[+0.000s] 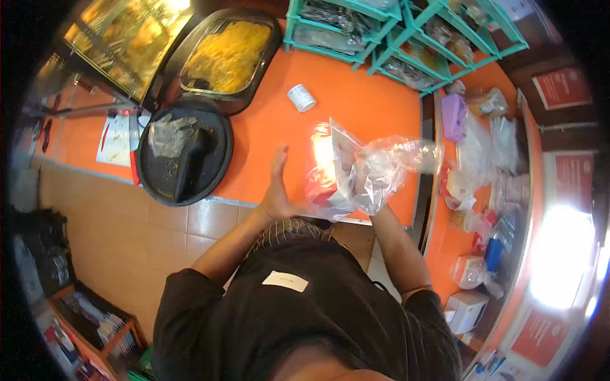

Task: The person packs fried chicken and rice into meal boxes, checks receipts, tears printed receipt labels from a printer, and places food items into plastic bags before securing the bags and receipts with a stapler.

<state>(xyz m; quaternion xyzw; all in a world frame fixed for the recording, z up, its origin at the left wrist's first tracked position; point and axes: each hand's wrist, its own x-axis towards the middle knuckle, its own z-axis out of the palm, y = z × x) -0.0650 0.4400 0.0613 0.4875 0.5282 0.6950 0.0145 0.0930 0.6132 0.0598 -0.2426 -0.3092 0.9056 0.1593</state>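
Note:
A red and white box [322,171] stands at the front edge of the orange counter, in front of my body. Clear plastic bag [387,168] film lies against its right side and puffs out to the right. My right hand [365,186] grips this bag beside the box; the crinkled film partly covers the fingers. To the left of the box is my left hand [277,192], empty, with the thumb and fingers apart and a gap between it and the box. A small white cylindrical container [301,98] lies tipped on the counter beyond the box.
A round black tray [219,166] with a plastic glove sits left on the orange counter [260,130]. Behind it is a pan of yellow food [232,57] beside a lit display case [127,38]. Turquoise racks [375,54] stand at the back; bagged goods [476,152] line the right counter.

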